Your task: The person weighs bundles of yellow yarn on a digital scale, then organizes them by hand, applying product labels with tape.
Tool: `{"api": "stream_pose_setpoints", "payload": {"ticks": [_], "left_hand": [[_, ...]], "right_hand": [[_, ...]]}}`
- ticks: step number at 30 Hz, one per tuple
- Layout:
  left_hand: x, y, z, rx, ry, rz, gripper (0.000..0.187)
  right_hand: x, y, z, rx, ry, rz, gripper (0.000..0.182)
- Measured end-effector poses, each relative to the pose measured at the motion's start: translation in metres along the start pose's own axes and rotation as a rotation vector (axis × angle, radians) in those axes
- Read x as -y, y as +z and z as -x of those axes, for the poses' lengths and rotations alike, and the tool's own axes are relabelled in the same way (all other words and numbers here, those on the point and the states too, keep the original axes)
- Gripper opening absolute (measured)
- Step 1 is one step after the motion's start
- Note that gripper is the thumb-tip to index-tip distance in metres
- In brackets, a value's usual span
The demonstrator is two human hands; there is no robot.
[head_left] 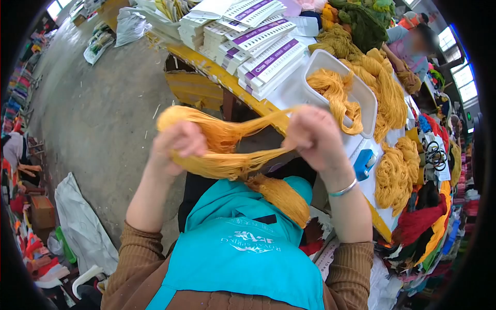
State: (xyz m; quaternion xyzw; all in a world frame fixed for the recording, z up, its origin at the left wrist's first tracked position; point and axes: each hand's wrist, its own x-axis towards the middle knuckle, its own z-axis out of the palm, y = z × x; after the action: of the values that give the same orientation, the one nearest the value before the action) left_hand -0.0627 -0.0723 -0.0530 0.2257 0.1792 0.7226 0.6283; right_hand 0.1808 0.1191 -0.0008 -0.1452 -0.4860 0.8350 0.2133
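Between my two raised hands a loop of yellow-orange yarn (pixel 222 137) is stretched over my lap. My left hand (pixel 181 140) is closed on its thicker left end, and my right hand (pixel 312 135), slightly blurred, grips the narrower right end. The strands part in the middle and leave a gap. Below, a darker golden yarn bundle (pixel 281 199) lies across my turquoise apron (pixel 243 253). Near my right hand, a white plastic bin (pixel 368 103) on the table holds more orange yarn (pixel 336 93).
Stacks of printed cards (pixel 271 59) stand on the yellow-edged table (pixel 380 219). Golden skeins (pixel 395 173), a blue tape dispenser (pixel 365 164) and black scissors (pixel 435 155) lie at the right. Another person (pixel 411 49) is at the upper right. A white sack (pixel 85 227) lies on the floor.
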Motion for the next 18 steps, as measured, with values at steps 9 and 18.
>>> {"api": "stream_pose_setpoints", "payload": {"ticks": [9, 18], "left_hand": [[-0.126, -0.026, 0.106, -0.041, 0.445, 0.314, 0.028], [-0.190, -0.135, 0.251, -0.310, 0.659, 0.207, 0.028]], "right_hand": [[0.193, -0.041, -0.056, 0.091, -0.394, -0.251, 0.020], [0.390, -0.068, -0.096, -0.021, -0.753, 0.118, 0.024]]}}
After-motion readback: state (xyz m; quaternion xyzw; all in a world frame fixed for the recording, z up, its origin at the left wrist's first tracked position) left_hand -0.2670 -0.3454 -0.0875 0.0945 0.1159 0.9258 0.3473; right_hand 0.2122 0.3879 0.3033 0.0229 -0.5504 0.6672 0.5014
